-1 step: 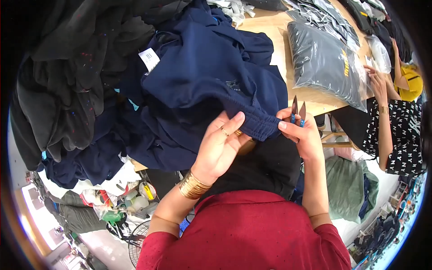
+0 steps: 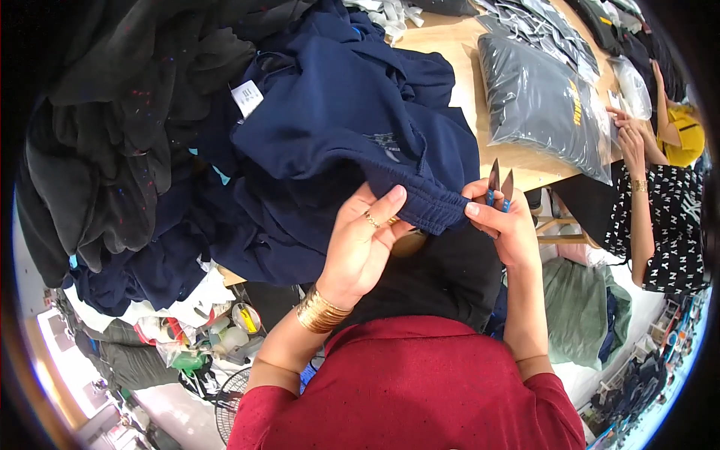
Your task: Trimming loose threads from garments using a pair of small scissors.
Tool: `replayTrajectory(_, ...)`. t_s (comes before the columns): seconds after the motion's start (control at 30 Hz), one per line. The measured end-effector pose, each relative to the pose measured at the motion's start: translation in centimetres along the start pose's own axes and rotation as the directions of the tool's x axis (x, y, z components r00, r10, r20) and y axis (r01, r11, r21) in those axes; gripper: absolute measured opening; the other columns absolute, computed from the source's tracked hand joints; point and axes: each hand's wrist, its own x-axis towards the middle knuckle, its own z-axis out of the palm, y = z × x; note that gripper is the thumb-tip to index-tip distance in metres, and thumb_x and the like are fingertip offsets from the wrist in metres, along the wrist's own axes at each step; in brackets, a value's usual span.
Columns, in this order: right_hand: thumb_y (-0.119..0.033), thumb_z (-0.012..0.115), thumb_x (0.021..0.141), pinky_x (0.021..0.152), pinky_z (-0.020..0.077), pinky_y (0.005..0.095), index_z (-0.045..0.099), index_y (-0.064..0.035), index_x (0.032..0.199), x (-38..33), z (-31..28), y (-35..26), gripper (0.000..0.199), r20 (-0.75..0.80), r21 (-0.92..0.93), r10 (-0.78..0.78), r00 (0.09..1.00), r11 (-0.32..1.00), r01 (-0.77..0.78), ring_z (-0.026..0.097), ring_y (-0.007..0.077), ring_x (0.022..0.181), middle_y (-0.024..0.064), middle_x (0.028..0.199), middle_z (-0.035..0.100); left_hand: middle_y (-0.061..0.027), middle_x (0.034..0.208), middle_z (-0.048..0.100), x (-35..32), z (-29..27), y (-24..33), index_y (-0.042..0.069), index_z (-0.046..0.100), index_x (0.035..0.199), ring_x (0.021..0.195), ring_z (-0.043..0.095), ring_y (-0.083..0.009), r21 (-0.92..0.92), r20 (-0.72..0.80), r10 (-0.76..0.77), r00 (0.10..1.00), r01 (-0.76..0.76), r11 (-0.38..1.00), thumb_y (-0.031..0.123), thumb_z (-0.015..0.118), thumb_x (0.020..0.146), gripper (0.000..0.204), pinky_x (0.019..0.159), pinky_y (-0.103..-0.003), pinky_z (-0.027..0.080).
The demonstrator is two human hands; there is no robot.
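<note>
A navy blue garment (image 2: 330,97) lies bunched on the table, its gathered elastic waistband (image 2: 427,206) drawn toward me. My left hand (image 2: 364,240) is closed on the waistband's near edge, thumb on top and the other fingers partly hidden beneath. At the band's right end my right hand (image 2: 502,221) pinches the fabric between thumb and finger. That same hand also keeps a pair of thread snips (image 2: 500,191) in its palm, blades pointing up and apart. A white label (image 2: 246,98) sticks out from the garment's left part.
Dark grey garments (image 2: 142,127) are heaped at the left. A clear-bagged folded grey garment (image 2: 536,97) sits on the wooden table (image 2: 450,49) at the right. Beyond it, a co-worker's hands (image 2: 630,135) are near the table edge. A fan (image 2: 229,401) stands below, left.
The garment's folds and label have shifted very slightly left, and my left hand with them. Both hands keep the same grip on the waistband.
</note>
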Motion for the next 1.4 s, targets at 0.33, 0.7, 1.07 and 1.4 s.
replayTrajectory(0.33, -0.011, 0.070, 0.073, 0.051, 0.0317, 0.0173, 0.061, -0.0017, 0.085, -0.5, -0.1, -1.4, 0.017, 0.002, 0.053, -0.019, 1.000, 0.998, 0.019, 0.045, 0.0033, 0.058, -0.0014, 0.072, 0.055, -0.0109, 0.106, 0.061, -0.6, 1.0, 1.5, 0.001, 0.051, 0.109, 0.097, 0.060, -0.0197, -0.112, 0.022, -0.053, 0.998, 0.055, 0.992, 0.015, 0.048, 0.093, 0.022, 0.084, -0.035, 0.052)
replayTrajectory(0.7, -0.010, 0.067, 0.078, 0.069, 0.0397, 0.0201, 0.060, -0.0045, 0.099, -0.4, 2.2, -1.5, 0.023, -0.061, -0.446, -0.207, 0.976, 0.881, 0.159, 0.051, 0.0070, 0.074, -0.0022, 0.081, 0.057, -0.0093, 0.105, 0.061, -0.8, 1.1, 0.7, 0.002, 0.052, 0.110, 0.094, 0.061, -0.0169, -0.011, 0.015, -0.026, 1.000, 0.026, 1.000, 0.014, 0.049, 0.092, 0.022, 0.078, -0.030, 0.053)
replayTrajectory(1.07, -0.022, 0.073, 0.071, 0.066, 0.0345, 0.0281, 0.060, -0.0079, 0.100, -2.9, 3.5, -2.7, 0.035, 0.006, -0.779, -0.636, 0.772, 0.480, 0.402, 0.045, 0.0152, 0.064, 0.0004, 0.075, 0.053, -0.0088, 0.102, 0.062, -0.9, 1.8, 1.1, 0.001, 0.054, 0.109, 0.090, 0.062, -0.0159, 0.005, 0.020, -0.035, 0.999, 0.035, 0.999, 0.012, 0.052, 0.090, 0.022, 0.079, -0.030, 0.053)
replayTrajectory(1.4, -0.016, 0.072, 0.074, 0.052, 0.0415, 0.0282, 0.059, -0.0027, 0.091, -3.7, 4.1, -2.7, 0.025, 0.004, -0.769, -0.649, 0.761, 0.484, 0.417, 0.055, 0.0187, 0.056, 0.0063, 0.072, 0.058, -0.0098, 0.103, 0.062, -1.1, 1.8, 0.8, 0.000, 0.053, 0.107, 0.094, 0.061, -0.0165, -0.055, 0.073, -0.035, 0.997, 0.039, 0.998, 0.012, 0.050, 0.091, 0.020, 0.083, -0.031, 0.050)
